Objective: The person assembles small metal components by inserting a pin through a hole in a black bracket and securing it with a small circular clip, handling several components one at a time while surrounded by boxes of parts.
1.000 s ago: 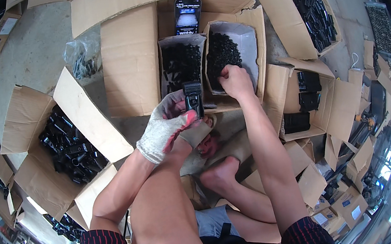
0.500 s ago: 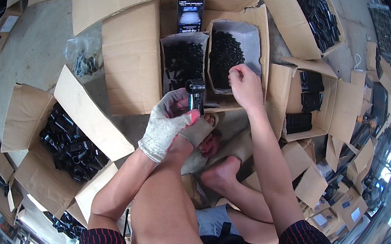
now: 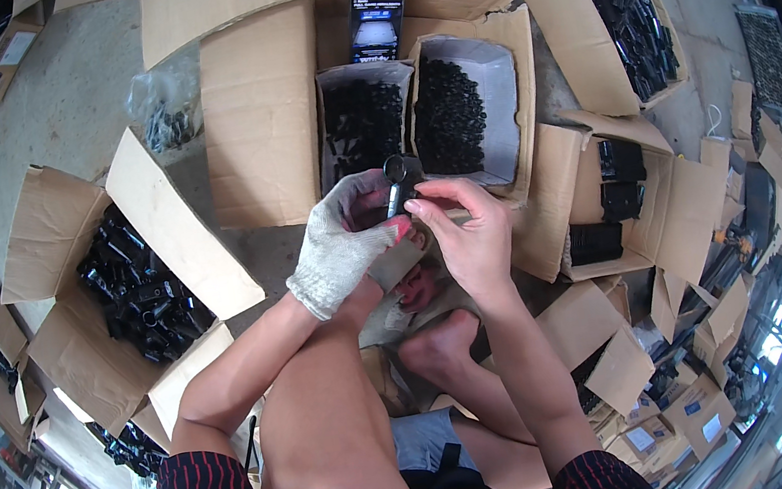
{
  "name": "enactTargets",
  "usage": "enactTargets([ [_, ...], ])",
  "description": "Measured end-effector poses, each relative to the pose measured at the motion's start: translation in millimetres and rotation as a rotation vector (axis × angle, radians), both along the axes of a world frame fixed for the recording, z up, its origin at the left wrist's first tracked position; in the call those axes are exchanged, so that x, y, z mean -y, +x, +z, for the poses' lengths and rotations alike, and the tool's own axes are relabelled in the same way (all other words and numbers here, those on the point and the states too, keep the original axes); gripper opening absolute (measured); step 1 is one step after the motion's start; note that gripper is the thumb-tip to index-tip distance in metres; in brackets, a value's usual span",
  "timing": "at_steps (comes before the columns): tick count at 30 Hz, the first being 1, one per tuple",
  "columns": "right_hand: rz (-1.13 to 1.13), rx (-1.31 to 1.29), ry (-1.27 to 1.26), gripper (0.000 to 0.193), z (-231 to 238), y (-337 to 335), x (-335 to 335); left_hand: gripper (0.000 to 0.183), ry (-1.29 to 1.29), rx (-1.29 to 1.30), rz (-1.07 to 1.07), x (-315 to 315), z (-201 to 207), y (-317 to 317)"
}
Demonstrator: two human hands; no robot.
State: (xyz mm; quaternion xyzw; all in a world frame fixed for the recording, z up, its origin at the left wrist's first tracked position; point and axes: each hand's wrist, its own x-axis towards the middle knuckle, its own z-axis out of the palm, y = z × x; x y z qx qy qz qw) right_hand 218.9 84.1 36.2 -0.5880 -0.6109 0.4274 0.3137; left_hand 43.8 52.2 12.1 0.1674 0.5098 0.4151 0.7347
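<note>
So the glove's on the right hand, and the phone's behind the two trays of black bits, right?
No, the head view shows the glove on the left hand; the right hand is bare. The phone is behind the two trays of black bits.

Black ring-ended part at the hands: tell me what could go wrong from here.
The black ring-ended part, held in the fingers, could slip from the gloved left hand and drop to the concrete floor. The right hand is bare, so any sharp edge might nick it. The smartphone stands propped behind the left grey tray of small black pieces; a bump to the cardboard box could topple it onto them.
</note>
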Motion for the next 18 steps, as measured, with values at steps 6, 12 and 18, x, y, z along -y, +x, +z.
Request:
enactTargets([
  [6,-0.023,0.041,-0.008,0.018,-5.1,-3.7,2.9,0.066,-0.005,-0.050,0.007,1.9,-5.5,-2.2],
  [12,-0.030,0.048,-0.022,0.018,-2.1,-5.2,2.4,0.067,0.007,-0.065,0.001,1.1,-4.1,-0.9],
  [18,-0.025,0.080,-0.028,0.018,-7.0,-3.6,3.4,0.068,0.007,-0.049,-0.006,1.4,-4.8,-1.3],
])
